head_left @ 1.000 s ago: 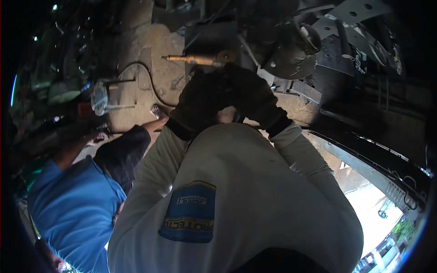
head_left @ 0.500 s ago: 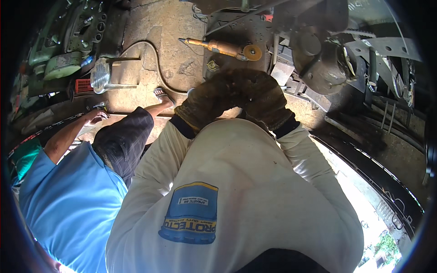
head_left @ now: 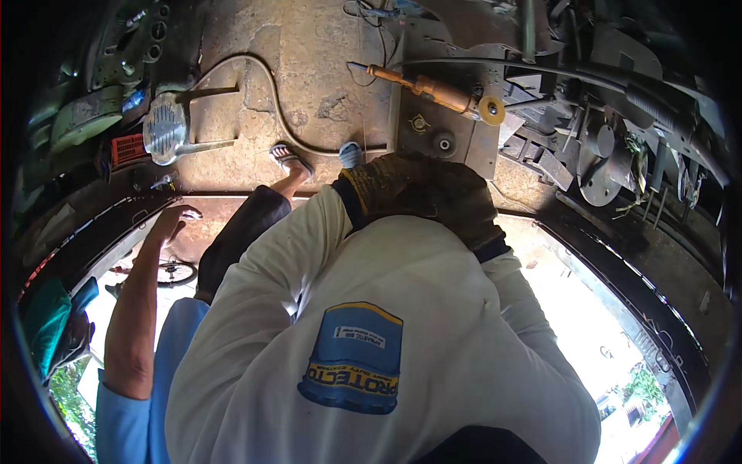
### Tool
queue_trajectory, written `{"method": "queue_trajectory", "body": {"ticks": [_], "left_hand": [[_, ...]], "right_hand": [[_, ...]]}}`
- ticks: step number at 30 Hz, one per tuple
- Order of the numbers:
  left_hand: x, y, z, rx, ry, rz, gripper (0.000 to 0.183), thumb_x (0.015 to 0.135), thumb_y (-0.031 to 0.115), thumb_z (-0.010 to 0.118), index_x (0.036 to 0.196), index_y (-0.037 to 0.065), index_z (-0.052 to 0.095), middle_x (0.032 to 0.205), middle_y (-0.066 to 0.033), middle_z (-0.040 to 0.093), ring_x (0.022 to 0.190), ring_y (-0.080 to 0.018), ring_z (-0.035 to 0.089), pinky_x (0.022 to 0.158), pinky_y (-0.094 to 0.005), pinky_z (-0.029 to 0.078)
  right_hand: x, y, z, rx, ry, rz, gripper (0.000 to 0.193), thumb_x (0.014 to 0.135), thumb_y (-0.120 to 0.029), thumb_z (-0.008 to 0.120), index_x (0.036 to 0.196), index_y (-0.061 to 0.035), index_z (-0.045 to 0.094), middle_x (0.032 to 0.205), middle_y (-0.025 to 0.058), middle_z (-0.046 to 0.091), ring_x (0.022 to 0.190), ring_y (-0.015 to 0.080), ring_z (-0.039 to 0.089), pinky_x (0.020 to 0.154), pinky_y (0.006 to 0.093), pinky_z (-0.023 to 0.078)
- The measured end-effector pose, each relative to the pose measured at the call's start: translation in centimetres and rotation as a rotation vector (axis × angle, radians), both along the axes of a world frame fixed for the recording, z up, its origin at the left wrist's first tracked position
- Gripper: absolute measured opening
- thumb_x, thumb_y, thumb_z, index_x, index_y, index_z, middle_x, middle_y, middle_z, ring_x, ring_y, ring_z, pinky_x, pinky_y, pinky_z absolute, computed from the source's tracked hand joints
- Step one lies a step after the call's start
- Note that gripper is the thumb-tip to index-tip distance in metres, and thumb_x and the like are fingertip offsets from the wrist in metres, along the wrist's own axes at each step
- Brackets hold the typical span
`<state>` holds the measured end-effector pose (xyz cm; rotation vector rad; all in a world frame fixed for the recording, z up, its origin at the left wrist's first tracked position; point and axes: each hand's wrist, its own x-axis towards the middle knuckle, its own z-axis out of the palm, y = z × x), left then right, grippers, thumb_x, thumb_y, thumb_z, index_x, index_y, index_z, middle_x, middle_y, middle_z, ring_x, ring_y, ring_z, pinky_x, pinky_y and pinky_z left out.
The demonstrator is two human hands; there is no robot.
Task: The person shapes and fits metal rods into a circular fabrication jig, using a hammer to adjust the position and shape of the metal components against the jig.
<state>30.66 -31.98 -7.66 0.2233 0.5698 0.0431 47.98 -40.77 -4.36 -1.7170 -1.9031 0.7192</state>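
Both my hands wear dark, dirty brown work gloves and are together in front of my chest. My left hand [head_left: 386, 188] meets my right hand [head_left: 466, 203], and the fingers merge in shadow. Whether anything is between them cannot be made out. Just beyond the gloves, a small dark round piece with a hole [head_left: 444, 145] sits on a dark metal plate [head_left: 417, 104]. Farther off on that plate lies an orange angle grinder [head_left: 440, 94] with a yellowish disc [head_left: 491, 110]; neither hand touches it.
At left, another person's bare arm [head_left: 131, 332] and sandalled foot [head_left: 290, 161] show. A hose [head_left: 272, 97] curves across the worn floor beside a grey metal unit with prongs [head_left: 164, 127]. Metal offcuts [head_left: 533, 147] and a round holed plate [head_left: 599, 166] crowd the right.
My gloved hands have drawn closer together, closing the gap between them. The view has shifted, so the grinder appears farther right. The other person has moved toward the lower left.
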Motion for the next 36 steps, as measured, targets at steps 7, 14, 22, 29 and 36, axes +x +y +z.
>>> {"method": "queue_trajectory", "body": {"ticks": [7,14,22,29,36], "left_hand": [[-1.2,-0.1,-3.0,-0.018,-0.092,0.086,0.028,0.090,0.013,0.063,0.117,0.003,0.061,0.105,-0.0118,0.064,0.093,-0.0246,0.063,0.082,-0.0427,0.054],[-1.0,1.0,-7.7,0.153,-0.156,0.114,0.024,0.088,0.013,0.065,0.111,0.006,0.062,0.097,-0.0096,0.063,0.086,-0.0230,0.061,0.075,-0.0447,0.053],[-3.5,7.2,-3.8,0.976,-0.178,0.138,0.030,0.088,0.013,0.067,0.116,0.003,0.060,0.107,-0.0119,0.063,0.101,-0.0274,0.063,0.091,-0.0458,0.052],[-7.3,19.1,-2.3,0.171,-0.183,0.099,0.041,0.086,0.020,0.072,0.120,0.002,0.059,0.113,-0.0164,0.064,0.108,-0.0347,0.065,0.090,-0.0554,0.056],[-16.5,32.4,-3.6,0.080,-0.115,0.008,0.032,0.090,0.023,0.069,0.113,0.003,0.061,0.096,-0.0115,0.065,0.084,-0.0259,0.066,0.075,-0.0468,0.060]], "right_hand": [[-1.1,0.3,-1.0,-0.040,0.057,0.012,0.037,0.085,-0.018,0.069,0.118,-0.0006,0.065,0.108,0.0187,0.069,0.096,0.0354,0.067,0.085,0.0420,0.055],[1.8,2.7,-2.4,0.044,0.128,-0.001,0.035,0.090,-0.016,0.067,0.122,-0.0024,0.064,0.107,0.0174,0.068,0.098,0.0331,0.066,0.085,0.0391,0.053],[0.8,7.8,-1.3,-0.069,0.283,-0.051,0.036,0.094,-0.010,0.066,0.129,-0.0022,0.062,0.114,0.0123,0.068,0.105,0.0224,0.065,0.090,0.0323,0.052],[-4.5,16.8,-0.6,-0.173,0.409,-0.215,0.037,0.087,-0.009,0.070,0.123,-0.0012,0.065,0.120,0.0166,0.067,0.110,0.0302,0.064,0.098,0.0378,0.049],[-13.8,31.3,0.0,0.033,0.147,-0.035,0.037,0.090,-0.018,0.068,0.122,-0.0002,0.064,0.114,0.0164,0.068,0.107,0.0309,0.063,0.093,0.0413,0.050]]}}
